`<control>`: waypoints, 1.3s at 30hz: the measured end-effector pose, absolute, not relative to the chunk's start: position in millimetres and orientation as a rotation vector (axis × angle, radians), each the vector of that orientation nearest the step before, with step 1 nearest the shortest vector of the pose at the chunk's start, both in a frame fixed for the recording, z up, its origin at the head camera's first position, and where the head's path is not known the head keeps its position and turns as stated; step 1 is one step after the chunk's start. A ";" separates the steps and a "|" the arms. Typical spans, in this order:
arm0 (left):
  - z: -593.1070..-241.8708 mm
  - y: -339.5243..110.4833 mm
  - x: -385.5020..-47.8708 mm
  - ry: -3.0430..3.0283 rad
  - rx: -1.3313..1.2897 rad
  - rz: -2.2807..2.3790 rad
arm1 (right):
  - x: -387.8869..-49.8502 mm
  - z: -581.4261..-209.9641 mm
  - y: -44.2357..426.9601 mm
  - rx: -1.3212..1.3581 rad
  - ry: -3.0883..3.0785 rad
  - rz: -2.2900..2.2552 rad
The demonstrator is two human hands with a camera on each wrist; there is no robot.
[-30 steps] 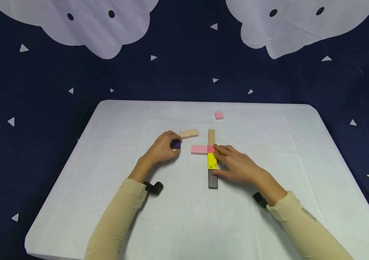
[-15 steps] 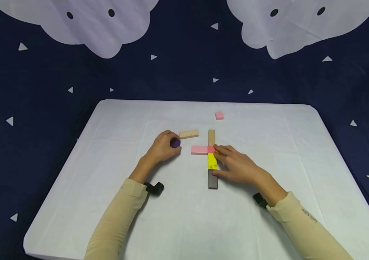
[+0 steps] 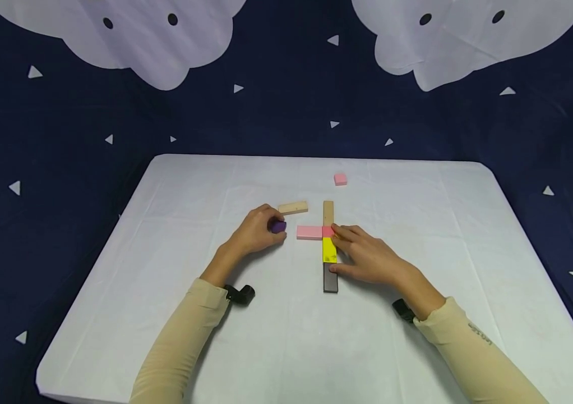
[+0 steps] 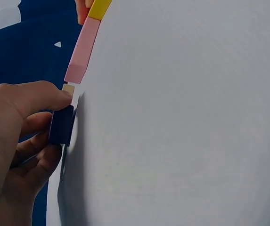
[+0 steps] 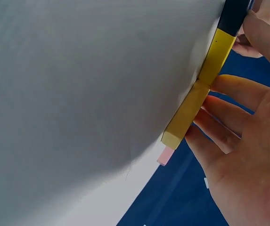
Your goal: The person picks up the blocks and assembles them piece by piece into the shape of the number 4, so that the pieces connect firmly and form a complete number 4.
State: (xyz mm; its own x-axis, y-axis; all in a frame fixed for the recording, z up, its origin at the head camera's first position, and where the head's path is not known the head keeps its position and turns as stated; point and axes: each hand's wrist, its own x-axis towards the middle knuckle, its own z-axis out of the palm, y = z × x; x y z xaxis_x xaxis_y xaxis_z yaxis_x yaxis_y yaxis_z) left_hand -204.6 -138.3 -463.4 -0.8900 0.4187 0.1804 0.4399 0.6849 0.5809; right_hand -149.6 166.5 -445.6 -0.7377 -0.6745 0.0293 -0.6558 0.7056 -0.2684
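Observation:
My left hand (image 3: 257,229) pinches a small purple block (image 3: 278,226) between thumb and fingers, left of the block row. In the left wrist view this block (image 4: 61,125) looks dark blue. A pink block (image 3: 309,232) lies crosswise, its right end meeting a reddish piece (image 3: 327,232) in the row. The row runs from a plain wooden block (image 3: 328,212) through a yellow block (image 3: 329,250) to a dark grey block (image 3: 330,279). My right hand (image 3: 367,255) rests spread fingertips along its right side, thumb at the dark grey block.
A loose plain wooden block (image 3: 292,207) lies just beyond my left fingertips. Farther back, a small pink block (image 3: 340,179) sits near the far edge of the white table (image 3: 407,359). A dark blue cloth (image 3: 286,123) with white shapes hangs behind.
My left hand has shifted slightly right with the purple block, which has turned a little in the fingers. The right hand and the row stay still.

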 end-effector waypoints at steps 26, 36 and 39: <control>-460.7 -123.8 -198.0 -2.899 -0.844 -0.951 | -150.6 -449.5 164.3 -1.097 2.845 -0.394; -462.3 -119.6 -200.4 -2.865 -0.873 -0.911 | -150.2 -446.6 166.1 -1.095 2.842 -0.399; -462.5 -119.0 -200.2 -2.866 -0.873 -0.908 | -150.1 -446.4 166.2 -1.098 2.838 -0.407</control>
